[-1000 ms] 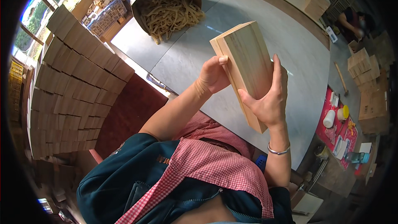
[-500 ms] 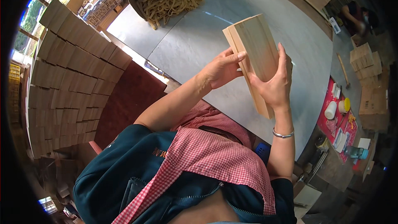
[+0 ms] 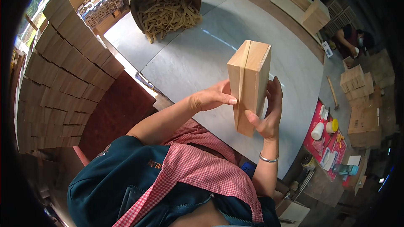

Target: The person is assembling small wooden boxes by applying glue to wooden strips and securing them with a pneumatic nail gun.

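Observation:
Over the table I hold a pale wooden box, long and narrow, with one end tilted up toward the far side. A thin raised line runs across its end and down its side; I cannot tell whether it is a lid seam or a band. My left hand grips the box's left side, thumb on the near face and the other fingers partly hidden behind. On the right side, my right hand clasps it with the thumb in front and fingers behind. A bracelet circles the right wrist.
A tipped bin spills tan rubber bands onto the grey tabletop. Stacked wooden boxes rise at left. On the right lie a hammer, a red mat with bottles, and more boxes. A person is beyond.
The box has turned so that its end and the line along it face me more, and it is lower in view. Both hands have shifted with it. The whole view has swung slightly.

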Available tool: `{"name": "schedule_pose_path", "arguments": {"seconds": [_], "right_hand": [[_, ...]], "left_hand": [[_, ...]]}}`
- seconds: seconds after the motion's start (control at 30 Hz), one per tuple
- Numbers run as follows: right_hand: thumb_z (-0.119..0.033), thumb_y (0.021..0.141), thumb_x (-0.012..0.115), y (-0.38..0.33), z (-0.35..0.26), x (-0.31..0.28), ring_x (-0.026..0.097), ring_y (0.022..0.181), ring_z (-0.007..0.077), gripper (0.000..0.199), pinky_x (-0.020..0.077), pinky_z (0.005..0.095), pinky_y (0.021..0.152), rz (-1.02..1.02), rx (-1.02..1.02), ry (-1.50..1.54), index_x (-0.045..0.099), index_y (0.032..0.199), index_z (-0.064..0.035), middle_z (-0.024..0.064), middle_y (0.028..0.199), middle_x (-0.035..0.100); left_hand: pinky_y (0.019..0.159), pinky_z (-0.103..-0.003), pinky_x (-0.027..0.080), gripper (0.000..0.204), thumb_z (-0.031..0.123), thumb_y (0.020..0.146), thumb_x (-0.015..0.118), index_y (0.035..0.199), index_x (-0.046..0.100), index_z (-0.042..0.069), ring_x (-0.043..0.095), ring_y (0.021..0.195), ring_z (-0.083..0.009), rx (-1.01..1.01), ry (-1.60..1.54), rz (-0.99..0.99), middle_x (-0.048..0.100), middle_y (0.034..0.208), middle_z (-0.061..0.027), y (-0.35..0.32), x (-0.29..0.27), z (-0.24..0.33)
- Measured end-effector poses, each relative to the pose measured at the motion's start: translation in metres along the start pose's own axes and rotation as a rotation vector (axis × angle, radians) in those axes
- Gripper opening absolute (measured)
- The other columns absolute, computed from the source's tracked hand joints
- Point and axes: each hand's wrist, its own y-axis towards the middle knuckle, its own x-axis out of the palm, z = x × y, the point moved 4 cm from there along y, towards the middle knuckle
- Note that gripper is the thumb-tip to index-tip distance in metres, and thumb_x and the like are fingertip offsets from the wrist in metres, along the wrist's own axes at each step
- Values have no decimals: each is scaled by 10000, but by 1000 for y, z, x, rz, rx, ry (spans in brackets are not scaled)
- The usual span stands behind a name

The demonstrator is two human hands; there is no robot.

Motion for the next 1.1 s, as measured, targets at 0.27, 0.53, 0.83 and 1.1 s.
{"name": "schedule_pose_path", "arguments": {"seconds": [0.27,0.53,0.83,1.1], "right_hand": [[-511,796,784,-5,6,-2,507,1344,373,1064,399,493,1134,-39,-6,146,283,1589,-8,223,1530,442],[-470,1076,397,0,-13,-10,532,1328,334,638,383,453,1159,-98,112,166,513,1444,38,181,1492,516],[-288,1105,404,-2,-29,4,592,1243,273,443,465,376,1074,-38,15,273,649,1294,29,167,1409,595],[-70,996,611,-19,-5,2,694,959,198,204,545,275,882,39,62,180,716,1149,15,116,1098,743]], "left_hand": [[1108,-450,344,794,447,905,688,1519,395,38,452,1346,-292,58,183,78,514,1454,-176,7,11,9],[983,-507,487,916,743,960,346,1547,349,41,558,1236,-380,-117,-333,640,485,1463,-240,15,-50,-10],[963,-531,518,906,749,968,330,1545,352,50,589,1203,-375,-203,-483,703,494,1440,-253,10,-57,-10],[923,-484,530,856,702,990,373,1526,383,35,593,1189,-356,-77,-247,743,493,1434,-257,0,-29,17]]}}
